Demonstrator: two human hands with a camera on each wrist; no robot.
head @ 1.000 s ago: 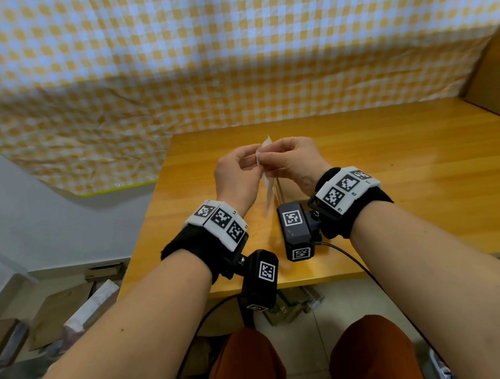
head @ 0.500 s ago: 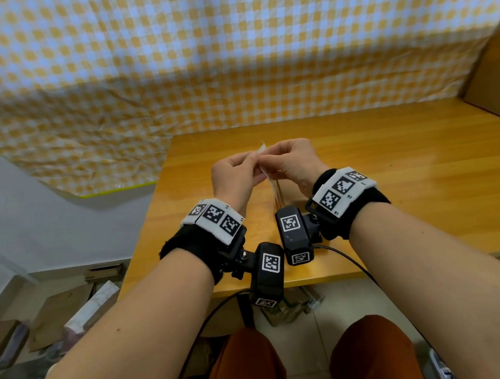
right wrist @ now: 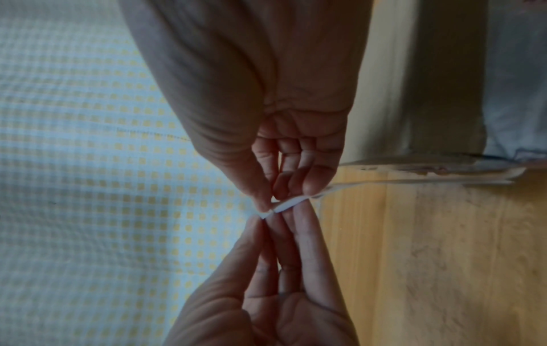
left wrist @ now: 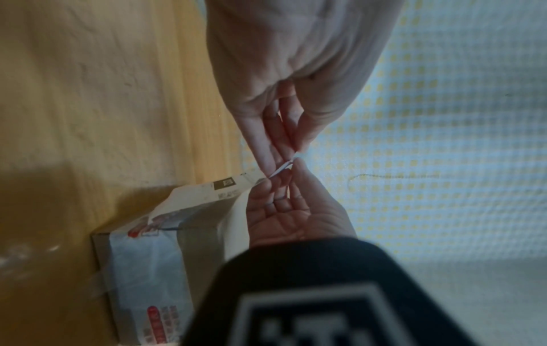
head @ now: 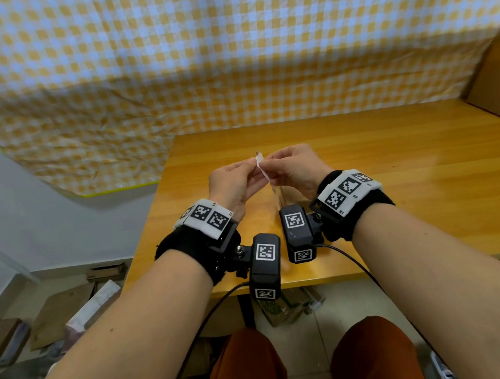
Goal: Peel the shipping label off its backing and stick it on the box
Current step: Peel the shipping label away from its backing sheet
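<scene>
The right wristband point(head: 348, 191) carried black-and-white square code markers, and beside them small printed tags read "R1" and "R2". The left wristband point(head: 207, 218) had the same sort of markers, with a small "L" near one corner; whatever followed it was too small to read. More such markers sat on the two black camera housings point(head: 296, 234) under the wrists. The shipping label point(left wrist: 207, 194) showed a dark square and lines of fine print, all blurred. The box point(left wrist: 148, 276) bore red and grey printing, likewise unreadable.
</scene>
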